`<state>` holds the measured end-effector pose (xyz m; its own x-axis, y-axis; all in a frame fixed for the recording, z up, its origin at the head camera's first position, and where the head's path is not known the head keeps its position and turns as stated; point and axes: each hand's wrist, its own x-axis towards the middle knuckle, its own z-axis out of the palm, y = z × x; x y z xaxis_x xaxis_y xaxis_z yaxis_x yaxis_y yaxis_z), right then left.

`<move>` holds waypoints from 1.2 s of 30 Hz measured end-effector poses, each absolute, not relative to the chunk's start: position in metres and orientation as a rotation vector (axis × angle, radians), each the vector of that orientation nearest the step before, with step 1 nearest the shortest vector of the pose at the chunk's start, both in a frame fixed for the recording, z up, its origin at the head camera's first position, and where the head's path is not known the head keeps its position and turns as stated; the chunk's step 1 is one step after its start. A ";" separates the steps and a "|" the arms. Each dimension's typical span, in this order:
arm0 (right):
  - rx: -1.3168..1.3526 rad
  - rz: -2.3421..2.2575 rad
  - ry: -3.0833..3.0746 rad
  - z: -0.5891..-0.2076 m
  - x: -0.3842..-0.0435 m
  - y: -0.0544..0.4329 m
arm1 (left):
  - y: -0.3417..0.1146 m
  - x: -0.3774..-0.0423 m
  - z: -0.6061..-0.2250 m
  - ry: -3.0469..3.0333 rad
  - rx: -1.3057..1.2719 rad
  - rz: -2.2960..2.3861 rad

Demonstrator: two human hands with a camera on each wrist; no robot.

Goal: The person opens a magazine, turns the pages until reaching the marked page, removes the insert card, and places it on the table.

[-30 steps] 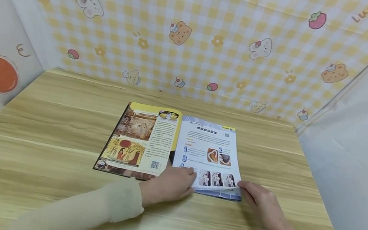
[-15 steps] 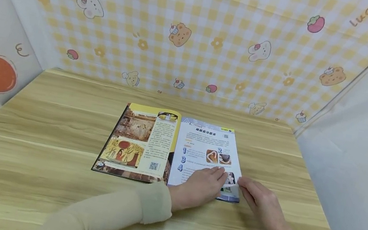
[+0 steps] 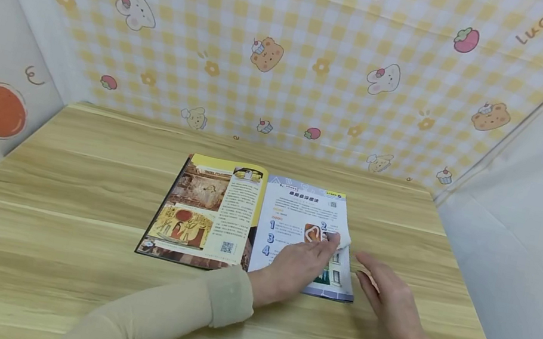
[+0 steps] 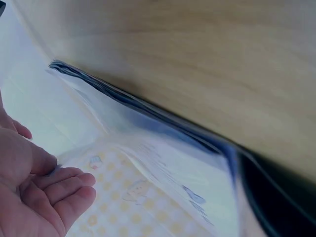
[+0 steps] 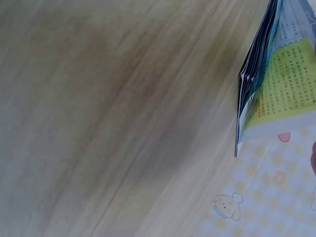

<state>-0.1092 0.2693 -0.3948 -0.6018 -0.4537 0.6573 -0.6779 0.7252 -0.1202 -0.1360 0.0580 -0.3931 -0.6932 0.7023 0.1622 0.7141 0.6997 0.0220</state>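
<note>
An open magazine (image 3: 235, 218) lies on the wooden table, its left page showing brown and yellow pictures. My left hand (image 3: 292, 267) reaches over the right-hand page (image 3: 290, 215) and pinches that page's outer edge between thumb and fingers; the left wrist view shows the thumb (image 4: 42, 160) against the page edge. The lower right part of this page is lifted, and another page (image 3: 337, 275) with pictures shows beneath. Just right of the magazine hovers my right hand (image 3: 392, 303), thumb and fingers apart with nothing between them. In the right wrist view the magazine's stacked page edges (image 5: 254, 69) appear.
The wooden table (image 3: 53, 204) surrounds the magazine. A yellow checked cloth (image 3: 311, 98) with cartoon prints hangs behind it. White side walls (image 3: 542, 211) stand at left and right.
My left hand has moved right across the page to its outer edge, and the page's lower right part has risen. The right hand has let go of the page corner.
</note>
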 end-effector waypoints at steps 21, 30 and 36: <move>1.028 0.352 -2.924 -0.412 -0.108 0.267 | 0.028 -0.161 -0.393 -3.061 -0.873 0.035; 1.024 0.354 -2.953 -0.410 -0.109 0.266 | 0.021 -0.158 -0.404 -3.157 -0.900 0.179; 0.999 0.366 -2.994 -0.409 -0.109 0.267 | 0.008 -0.147 -0.401 -3.154 -0.966 0.221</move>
<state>-0.1090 0.2672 -0.4090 -0.8017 -0.5965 0.0382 -0.5882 0.7757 -0.2287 -0.1474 0.0078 -0.4014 -0.8170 0.5428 -0.1948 0.5647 0.8215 -0.0790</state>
